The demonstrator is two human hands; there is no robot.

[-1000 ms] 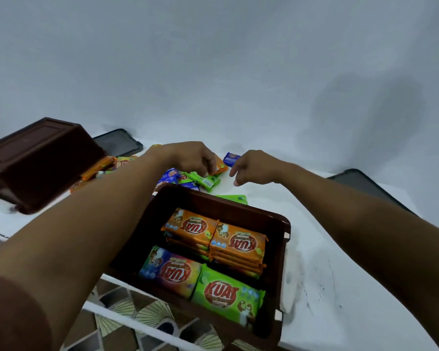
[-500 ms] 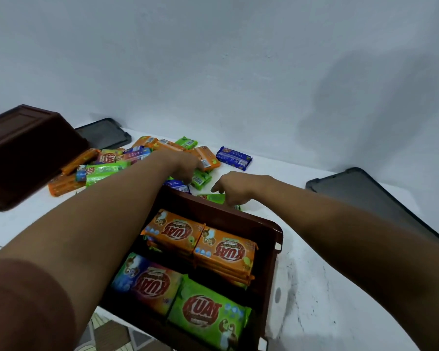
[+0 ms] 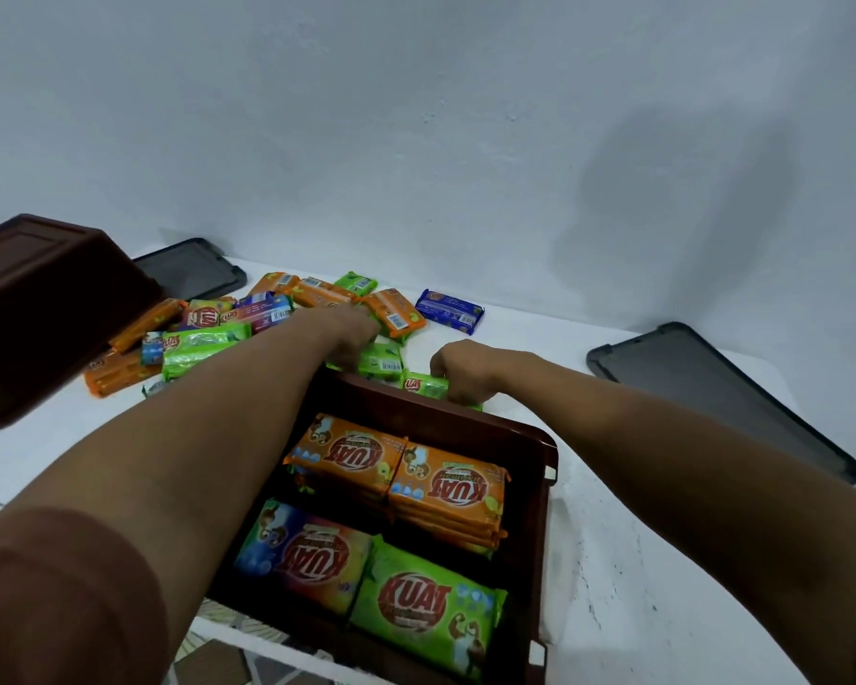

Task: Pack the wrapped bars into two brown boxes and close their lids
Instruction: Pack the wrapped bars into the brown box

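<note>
The right hand [image 3: 465, 370] curls its fingers round a green bar [image 3: 426, 386] that lies on the counter [image 3: 638, 585], just behind the far rim of the open brown box [image 3: 537, 526]. The left hand [image 3: 349, 333] is down among the loose bars [image 3: 203, 338] a little farther; whether it grips one I cannot tell.

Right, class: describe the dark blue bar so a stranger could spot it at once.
Beyond the open brown box, loose bars are heaped by the wall. The dark blue bar lies at the heap's right end, the only wrapper dark blue all over.
</note>
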